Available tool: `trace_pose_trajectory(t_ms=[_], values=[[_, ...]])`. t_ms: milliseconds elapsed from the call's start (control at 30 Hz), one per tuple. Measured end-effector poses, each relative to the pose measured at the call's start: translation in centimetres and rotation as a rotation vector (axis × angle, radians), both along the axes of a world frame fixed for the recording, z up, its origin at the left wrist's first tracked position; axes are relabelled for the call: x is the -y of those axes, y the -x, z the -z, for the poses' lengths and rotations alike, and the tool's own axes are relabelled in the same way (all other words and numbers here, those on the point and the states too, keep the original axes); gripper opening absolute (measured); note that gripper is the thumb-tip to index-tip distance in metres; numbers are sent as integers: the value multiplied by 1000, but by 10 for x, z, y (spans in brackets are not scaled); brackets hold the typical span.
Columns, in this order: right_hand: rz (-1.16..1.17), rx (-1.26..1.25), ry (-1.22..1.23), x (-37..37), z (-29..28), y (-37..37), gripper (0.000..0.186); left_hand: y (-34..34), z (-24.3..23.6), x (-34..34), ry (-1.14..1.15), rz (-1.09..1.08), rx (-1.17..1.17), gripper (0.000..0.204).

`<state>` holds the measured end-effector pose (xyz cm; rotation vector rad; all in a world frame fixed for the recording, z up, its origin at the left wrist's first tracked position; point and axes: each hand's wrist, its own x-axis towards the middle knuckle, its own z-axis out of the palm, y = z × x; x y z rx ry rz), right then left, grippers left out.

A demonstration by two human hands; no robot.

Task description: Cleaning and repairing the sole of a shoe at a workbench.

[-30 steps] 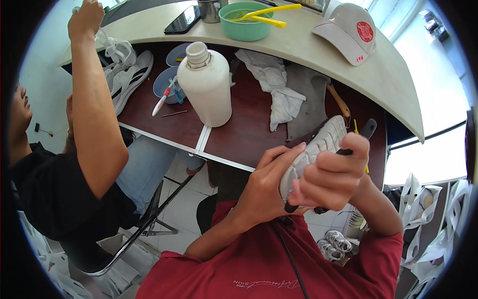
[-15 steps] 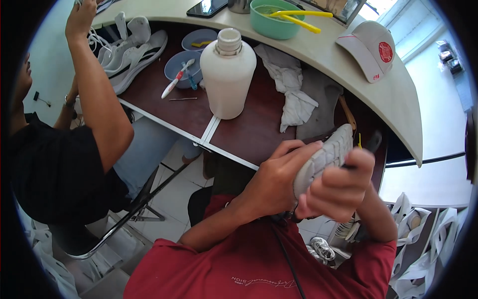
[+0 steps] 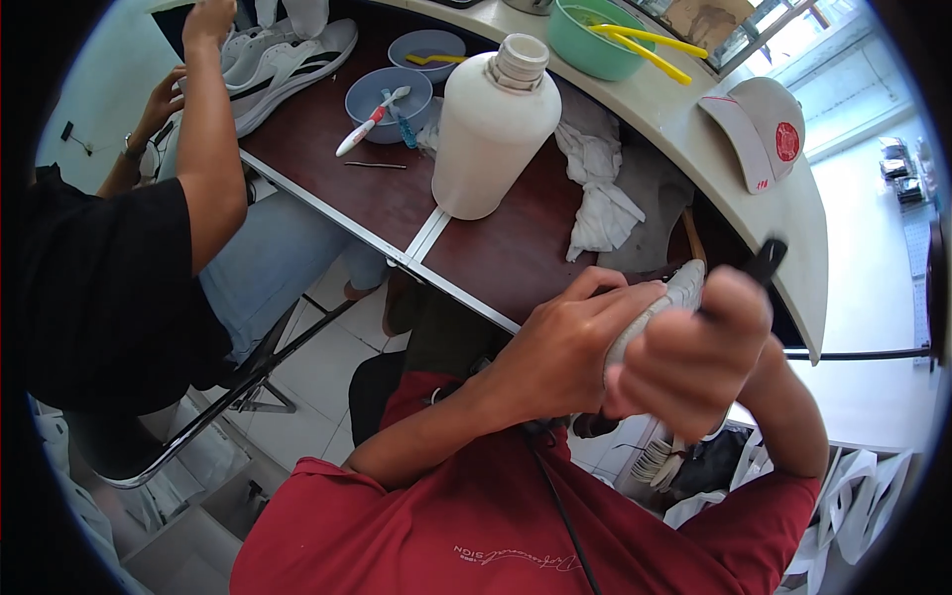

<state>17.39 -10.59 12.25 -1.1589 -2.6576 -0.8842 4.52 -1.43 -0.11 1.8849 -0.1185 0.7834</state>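
Observation:
Over the table's front edge, my left hand (image 3: 565, 347) is wrapped round a pale grey shoe (image 3: 684, 286), its sole edge showing between my hands. My right hand (image 3: 699, 352), smeared by motion, is closed on a tool with a black handle (image 3: 767, 260) that sticks out above the fist. The tool's working end is hidden behind my fingers, so its kind does not show. Beyond the shoe lie a crumpled white cloth (image 3: 600, 198) and a wooden handle (image 3: 692, 236).
A large white bottle (image 3: 496, 139) without a cap stands mid-table. Left of it are blue-grey bowls (image 3: 362, 99), a red-and-white toothbrush (image 3: 372, 121) and white shoes (image 3: 297, 79). A green basin (image 3: 595, 45) and a cap (image 3: 759, 134) rest on the raised ledge. A co-worker (image 3: 109, 288) sits at left.
The view has shifted, so the table things sit farther right. My right fist and the black handle have moved up and right over the shoe, whose sole shows less. The co-worker's raised hand is among the white shoes.

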Motion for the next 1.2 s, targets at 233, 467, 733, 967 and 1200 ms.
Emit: trace_pose_trajectory(t_ms=[233,467,733,967,1200], values=[[-22,-30,-108,-5,5,5,18,-1,-5,-6,5,9,-19,91],[161,-113,-152,47,39,-3,21,1,-8,-10,24,-29,-72,93],[332,-255,-316,33,36,-10,26,9,-8,-12,27,31,-138,103],[393,-402,-303,33,51,-19,24,7,-5,-11,102,-8,-158,100],[274,-431,-240,26,61,-2,26,1,4,-9,81,-48,-121,96]])
